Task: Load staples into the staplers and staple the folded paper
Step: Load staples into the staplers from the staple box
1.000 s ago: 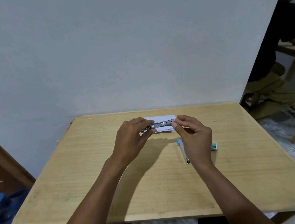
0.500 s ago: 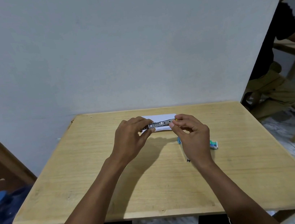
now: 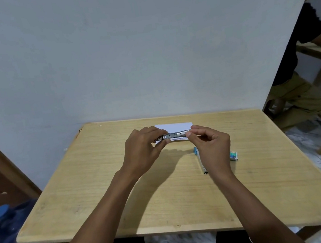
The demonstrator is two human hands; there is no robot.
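My left hand (image 3: 144, 151) grips the left end of a small metal stapler (image 3: 175, 134), held level above the wooden table (image 3: 125, 198). My right hand (image 3: 210, 145) pinches at the stapler's right end with thumb and forefinger. The folded white paper (image 3: 173, 126) lies flat on the table just behind the stapler. A second stapler with a blue end (image 3: 198, 157) rests on the table, partly hidden under my right hand. To its right sits a small staple box (image 3: 233, 155).
A pale wall stands right behind the table. A blue water jug (image 3: 13, 240) stands on the floor at the left. Another person sits at a second wooden table (image 3: 319, 51) on the far right.
Both hands stay on the metal stapler. My right fingers have shifted slightly at its right end.
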